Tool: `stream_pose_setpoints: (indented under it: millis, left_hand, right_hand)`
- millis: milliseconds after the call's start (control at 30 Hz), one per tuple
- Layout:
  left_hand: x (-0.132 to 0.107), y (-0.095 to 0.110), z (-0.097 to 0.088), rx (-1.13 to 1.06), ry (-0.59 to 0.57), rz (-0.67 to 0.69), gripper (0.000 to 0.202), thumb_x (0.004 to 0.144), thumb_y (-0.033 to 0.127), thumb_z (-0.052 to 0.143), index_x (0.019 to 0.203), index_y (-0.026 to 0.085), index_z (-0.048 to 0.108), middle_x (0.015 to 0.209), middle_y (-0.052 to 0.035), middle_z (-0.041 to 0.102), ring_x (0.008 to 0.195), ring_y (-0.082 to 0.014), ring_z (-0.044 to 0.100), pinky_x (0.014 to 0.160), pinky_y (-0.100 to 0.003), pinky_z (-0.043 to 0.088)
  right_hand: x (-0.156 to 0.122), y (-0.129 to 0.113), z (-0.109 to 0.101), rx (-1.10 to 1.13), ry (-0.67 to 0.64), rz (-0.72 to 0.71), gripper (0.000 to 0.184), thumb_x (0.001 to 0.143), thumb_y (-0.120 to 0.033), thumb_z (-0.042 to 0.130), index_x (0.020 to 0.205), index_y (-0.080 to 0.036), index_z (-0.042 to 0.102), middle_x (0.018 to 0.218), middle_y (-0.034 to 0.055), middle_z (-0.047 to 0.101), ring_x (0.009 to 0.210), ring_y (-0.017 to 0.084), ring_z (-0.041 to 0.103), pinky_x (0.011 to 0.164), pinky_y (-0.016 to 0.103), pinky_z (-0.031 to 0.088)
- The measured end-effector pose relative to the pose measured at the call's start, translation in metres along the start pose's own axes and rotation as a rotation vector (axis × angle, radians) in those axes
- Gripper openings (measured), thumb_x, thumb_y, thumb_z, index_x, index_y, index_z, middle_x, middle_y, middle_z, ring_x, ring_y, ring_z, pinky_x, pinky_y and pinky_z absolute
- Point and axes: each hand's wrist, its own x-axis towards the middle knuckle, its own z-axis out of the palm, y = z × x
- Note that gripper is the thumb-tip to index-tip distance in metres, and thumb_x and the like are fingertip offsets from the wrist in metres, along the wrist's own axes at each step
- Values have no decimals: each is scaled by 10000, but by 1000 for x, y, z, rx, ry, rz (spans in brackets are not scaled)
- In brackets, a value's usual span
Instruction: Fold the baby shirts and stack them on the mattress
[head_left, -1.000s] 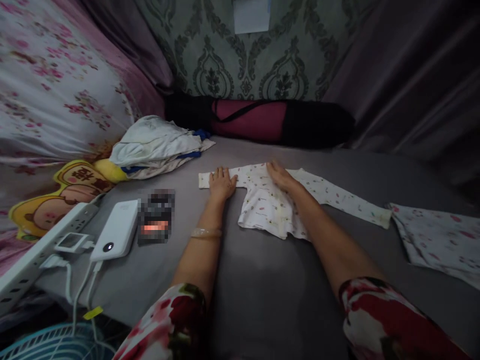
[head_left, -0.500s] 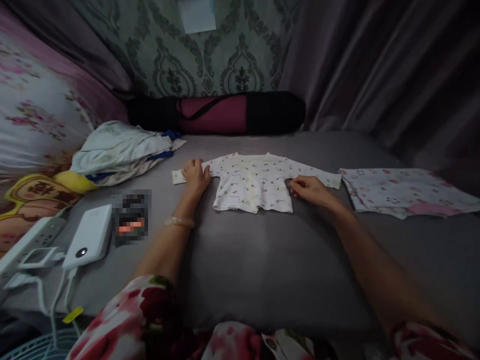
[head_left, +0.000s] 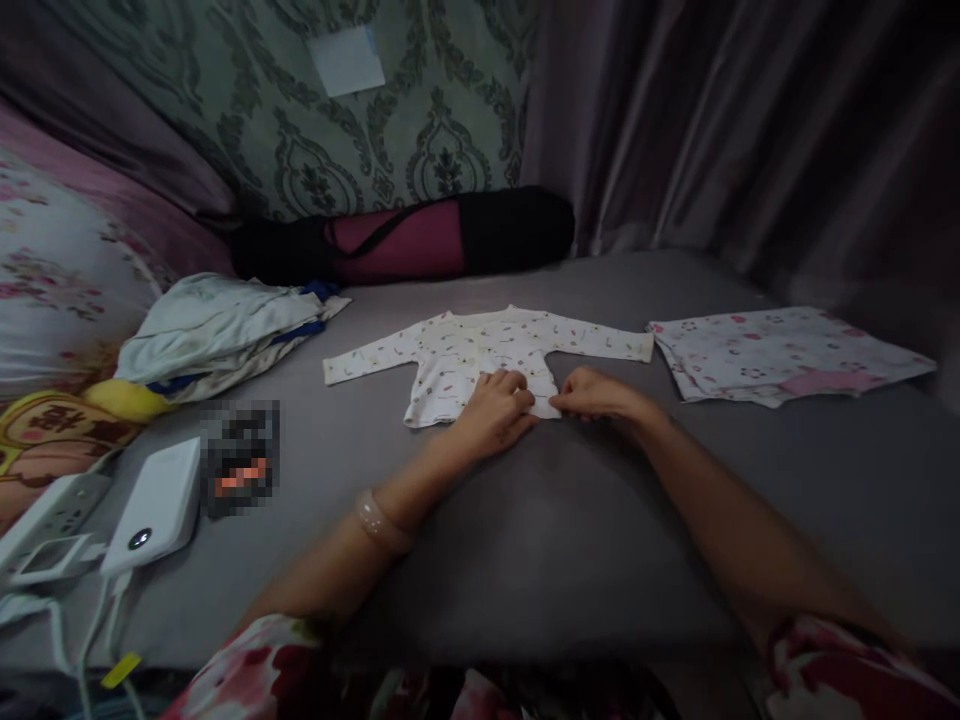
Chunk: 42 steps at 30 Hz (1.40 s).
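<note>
Shirt (head_left: 450, 352) lies flat on the bed (head_left: 562, 530), longest side to side. Our right hand (head_left: 596, 393) pinches its near right corner; our left hand (head_left: 496, 408) curls over the bottom edge, hold hidden.

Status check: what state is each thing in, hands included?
Small printed shirt: spread flat, both sleeves out.
Left hand: on the shirt's lower front.
Right hand: at the shirt's lower right corner, grip unclear.
Printed cloth: folded, lying flat.
Pale clothes: heaped loosely.
White power bank: lying flat, cable plugged in.
Long bag: lying along the wall.
</note>
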Motion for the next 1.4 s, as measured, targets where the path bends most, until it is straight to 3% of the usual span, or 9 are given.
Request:
stream_pose_setpoints:
  millis: [133, 200, 267, 367, 467, 667, 900, 1233, 1400]
  left_hand:
    - [22, 22, 8, 30, -58, -4, 352, 926, 466, 516, 1066, 161, 621, 1120, -118, 598, 1064, -261, 538, 892, -396, 430]
    - [30, 30, 15, 7, -125, -60, 383, 903, 482, 555, 1079, 144, 596, 1059, -114, 618, 1006, -249, 571, 834, -362, 463]
    - [34, 35, 22, 16, -114, -117, 351, 901, 451, 569, 1076, 147, 577, 1051, -117, 622, 1011, -254, 579, 806, -351, 480]
    - [35, 40, 30, 55, -70, -146, 243, 929, 380, 523, 1037, 168, 574, 1033, -114, 620, 1007, -253, 586, 797, -357, 495]
    - [34, 43, 35, 80, -51, -170, 209, 938, 341, 481, 990, 174, 594, 992, -120, 621, 985, -257, 593, 804, -383, 505]
    - [35, 44, 35, 62, -50, -189, 232, 919, 317, 474, 946, 148, 632, 973, -142, 629, 964, -278, 593, 824, -415, 509]
    - [38, 44, 29, 49, -81, -175, 319, 975, 277, 357, 943, 124, 636, 951, -145, 630, 948, -253, 599, 852, -400, 489]
    - [38, 43, 36, 68, -3, -96, 321, 1002, 302, 325, 972, 146, 603, 979, -107, 621, 947, -217, 577, 877, -365, 479]
    - [41, 49, 40, 115, -45, -36, 267, 998, 282, 370, 951, 147, 595, 993, -92, 611, 954, -212, 560, 872, -349, 478]
  right_hand:
    - [-2, 5, -6, 104, -61, -3, 304, 829, -176, 552, 525, -163, 541, 501, -11, 540, 402, 72, 452, 396, 181, 323]
    - [1, 10, -11, 109, -104, -17, 284, 840, -183, 536, 559, -160, 569, 548, -1, 570, 421, 73, 460, 409, 186, 331]
    - [8, 16, -18, 56, -74, -17, 263, 860, -219, 519, 625, -157, 620, 615, 24, 614, 475, 95, 512, 445, 200, 362]
    - [25, 21, -25, -114, 256, -43, 216, 883, -236, 497, 836, -170, 698, 833, 71, 686, 754, 176, 638, 619, 243, 451]
    - [43, 21, -25, -268, 513, -129, 256, 879, -183, 514, 1074, -219, 676, 1138, 80, 642, 1056, 230, 597, 843, 301, 452]
    - [62, 24, -16, -387, 507, -209, 293, 920, -156, 461, 1138, -229, 643, 1214, 84, 575, 1060, 243, 592, 886, 332, 441]
    - [72, 37, -32, -392, 427, -280, 245, 956, -201, 468, 1090, -226, 673, 1164, 69, 624, 1077, 229, 577, 854, 295, 422]
    - [78, 43, -22, -420, 596, -303, 379, 966, -113, 331, 1174, -199, 636, 1212, 97, 600, 1070, 228, 565, 877, 304, 406]
    - [77, 43, -20, -416, 605, -297, 386, 946, -92, 344, 1151, -187, 658, 1215, 105, 602, 1089, 237, 553, 906, 313, 405]
